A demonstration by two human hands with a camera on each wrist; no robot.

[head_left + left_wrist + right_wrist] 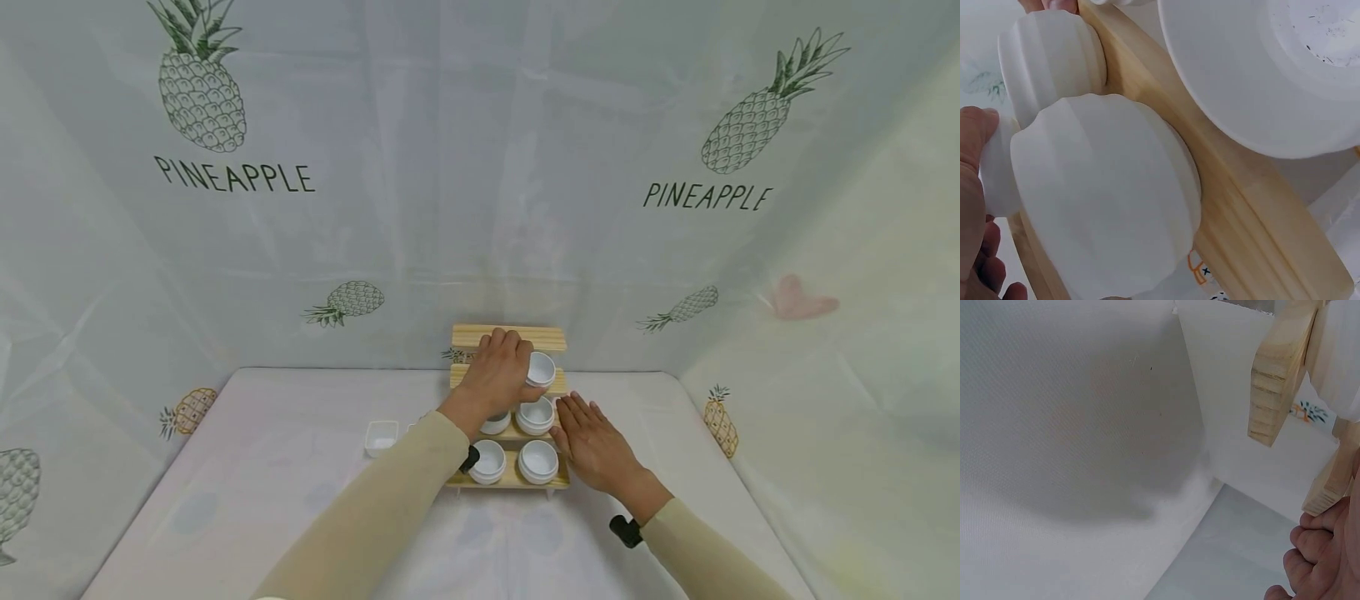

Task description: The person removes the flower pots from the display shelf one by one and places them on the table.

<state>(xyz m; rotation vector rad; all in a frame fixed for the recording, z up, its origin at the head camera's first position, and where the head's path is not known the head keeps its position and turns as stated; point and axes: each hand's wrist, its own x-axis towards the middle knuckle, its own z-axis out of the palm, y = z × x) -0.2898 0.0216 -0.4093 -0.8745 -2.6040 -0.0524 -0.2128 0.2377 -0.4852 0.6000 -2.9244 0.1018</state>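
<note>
A tiered wooden rack [543, 337] carries several small white ceramic cups, including two cups [538, 461] on its lowest shelf. On an upper shelf, my left hand [497, 371] grips a white cup [542, 367] from its left side. The left wrist view has that hand's thumb [975, 134] against a white cup [1000, 172], beyond a fluted cup [1104, 194] in the foreground. My right hand [596, 443] lies along the rack's right side, fingers extended. Its fingertips touch or nearly touch a shelf end [1329, 487] in the right wrist view.
A square white dish [382, 437] stands left of the rack, with another item beside it mostly hidden by my left sleeve [382, 508]. Behind the table [300, 500] hangs a pale pineapple-print sheet [480, 167], which also rises at both sides.
</note>
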